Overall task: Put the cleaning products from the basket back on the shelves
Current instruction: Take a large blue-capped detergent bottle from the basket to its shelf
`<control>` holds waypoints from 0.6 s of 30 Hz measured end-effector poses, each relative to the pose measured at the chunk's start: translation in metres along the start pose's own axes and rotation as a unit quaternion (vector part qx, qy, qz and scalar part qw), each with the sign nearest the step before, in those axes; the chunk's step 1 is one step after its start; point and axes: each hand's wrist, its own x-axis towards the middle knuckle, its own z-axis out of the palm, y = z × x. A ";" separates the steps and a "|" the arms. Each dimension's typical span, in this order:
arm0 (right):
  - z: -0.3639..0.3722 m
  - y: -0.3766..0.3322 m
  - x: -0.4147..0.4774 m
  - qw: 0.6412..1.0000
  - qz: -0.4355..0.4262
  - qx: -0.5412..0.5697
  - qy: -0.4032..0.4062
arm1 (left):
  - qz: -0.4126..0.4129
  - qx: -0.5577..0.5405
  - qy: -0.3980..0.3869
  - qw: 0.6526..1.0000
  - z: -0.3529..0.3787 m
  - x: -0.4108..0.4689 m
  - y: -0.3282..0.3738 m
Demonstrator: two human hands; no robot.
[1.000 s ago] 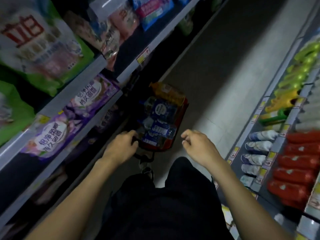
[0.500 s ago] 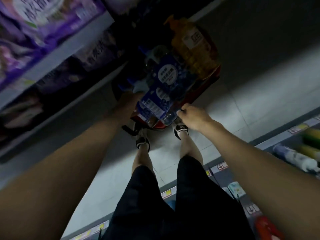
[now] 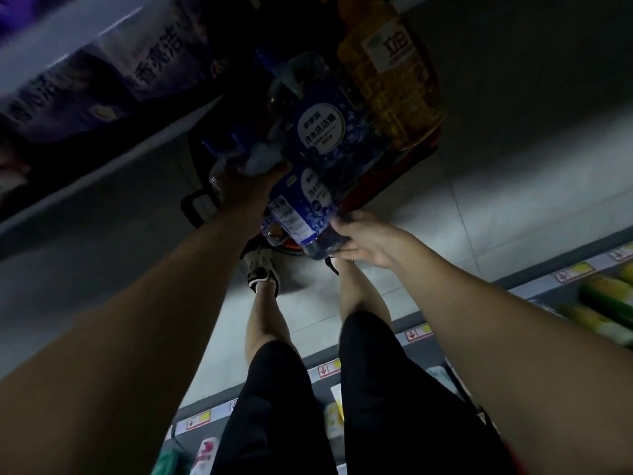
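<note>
Grips the large blue clear-plastic detergent bottle (image 3: 308,204) atop the red plastic basket (image 3: 430,144), with left hand (image 3: 251,188) round its upper end and right hand (image 3: 363,241) cupping its base: likely heavy, rigid, slick, best lifted by both ends.

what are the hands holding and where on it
Both hold one blue clear plastic detergent bottle: the left hand grips its neck end, and the right hand holds its base, thumb on top and fingers underneath.
</note>
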 end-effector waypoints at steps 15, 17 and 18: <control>0.091 -0.054 -0.245 0.952 -0.190 -0.158 -0.179 | 0.324 -0.095 -0.001 0.941 -0.175 -0.255 0.125; 0.129 -0.074 -0.281 0.924 -0.265 -0.176 -0.211 | 0.385 -0.109 0.027 0.916 -0.216 -0.293 0.150; 0.150 -0.084 -0.299 0.906 -0.300 -0.186 -0.233 | 0.413 -0.127 0.042 0.901 -0.236 -0.312 0.160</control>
